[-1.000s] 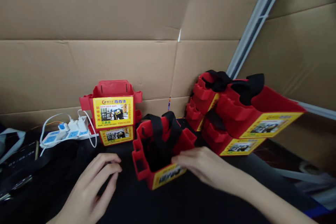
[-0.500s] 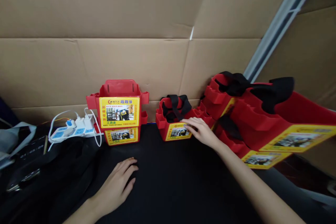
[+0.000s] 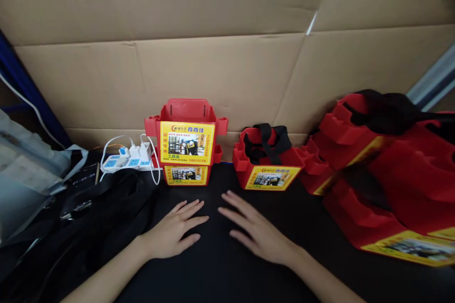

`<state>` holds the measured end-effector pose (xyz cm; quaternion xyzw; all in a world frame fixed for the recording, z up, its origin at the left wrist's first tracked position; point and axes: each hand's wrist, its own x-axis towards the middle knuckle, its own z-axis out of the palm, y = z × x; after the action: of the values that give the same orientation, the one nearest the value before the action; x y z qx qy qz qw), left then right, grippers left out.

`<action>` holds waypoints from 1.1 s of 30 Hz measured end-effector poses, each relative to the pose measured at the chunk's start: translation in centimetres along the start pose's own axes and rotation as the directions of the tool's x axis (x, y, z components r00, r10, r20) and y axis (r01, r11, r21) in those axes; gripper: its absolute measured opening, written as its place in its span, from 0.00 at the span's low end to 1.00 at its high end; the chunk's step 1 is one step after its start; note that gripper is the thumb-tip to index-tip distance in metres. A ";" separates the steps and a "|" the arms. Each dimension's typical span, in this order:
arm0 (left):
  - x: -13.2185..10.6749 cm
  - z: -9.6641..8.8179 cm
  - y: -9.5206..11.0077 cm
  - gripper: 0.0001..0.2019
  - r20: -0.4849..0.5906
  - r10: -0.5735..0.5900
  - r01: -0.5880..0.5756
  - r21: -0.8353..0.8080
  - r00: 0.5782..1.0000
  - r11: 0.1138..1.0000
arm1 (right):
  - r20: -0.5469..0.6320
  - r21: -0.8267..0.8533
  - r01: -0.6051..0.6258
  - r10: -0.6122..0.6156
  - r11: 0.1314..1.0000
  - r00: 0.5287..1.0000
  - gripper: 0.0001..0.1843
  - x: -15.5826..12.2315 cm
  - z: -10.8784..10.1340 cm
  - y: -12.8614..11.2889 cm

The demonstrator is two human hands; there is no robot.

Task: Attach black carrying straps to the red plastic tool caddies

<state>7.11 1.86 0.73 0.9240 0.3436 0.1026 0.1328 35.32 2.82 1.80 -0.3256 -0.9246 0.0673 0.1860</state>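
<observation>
My left hand rests palm down on the black table top, fingers spread, holding nothing. Facing it, my right hand is over the table with its fingers stretched apart, also without anything in it. Beyond my left hand stands a red plastic tool box with a yellow label, nested in another red tool box below. A single red tool box with a black strap in it sits just beyond my right hand, apart from the fingers.
More red tool boxes with black straps crowd the right side. At left lie a white power strip with chargers, black webbing, a phone-like display and a translucent bag. Cardboard walls the back.
My right hand has left the single tool box and come back toward me, opening over the table beside my left hand. The view has swung left, and my left-hand fingers have spread.
</observation>
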 end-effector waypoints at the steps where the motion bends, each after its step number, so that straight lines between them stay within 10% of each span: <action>1: 0.0 -0.1 0.0 0.24 0.000 -0.001 0.001 -0.005 1.000 1.000 | 0.139 0.039 0.016 -0.022 0.999 0.990 0.24 0.3 0.3 -0.9; 5: 0.1 -0.1 -0.2 0.24 -0.019 -0.002 0.001 -0.039 1.000 0.999 | 0.324 0.110 -0.045 0.007 0.993 0.946 0.24 1.3 0.0 -2.1; 14: -0.1 -0.6 0.9 0.20 -0.176 0.110 -0.081 0.168 0.978 0.983 | 0.273 0.164 -0.066 0.019 0.984 0.962 0.21 1.1 0.2 -1.8; 19: 1.0 -9.6 1.0 0.22 -0.688 0.149 0.135 0.341 0.710 0.930 | 0.244 0.189 -0.066 0.018 0.980 0.970 0.21 1.1 0.2 -1.9; 25: 4.8 -18.6 -1.3 0.18 -0.533 -0.050 0.258 0.324 0.845 0.910 | 0.255 0.199 -0.101 0.048 0.975 0.966 0.20 1.0 0.0 -2.2; 33: 1.7 -17.9 6.1 0.08 -0.601 0.127 0.141 0.378 0.789 0.915 | -0.163 0.590 -0.134 0.280 0.796 0.946 0.30 0.1 0.9 0.3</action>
<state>7.08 1.67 19.76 0.8457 0.3850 0.3234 -0.1790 35.08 3.10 0.90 -0.3602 -0.7903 0.3213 0.3775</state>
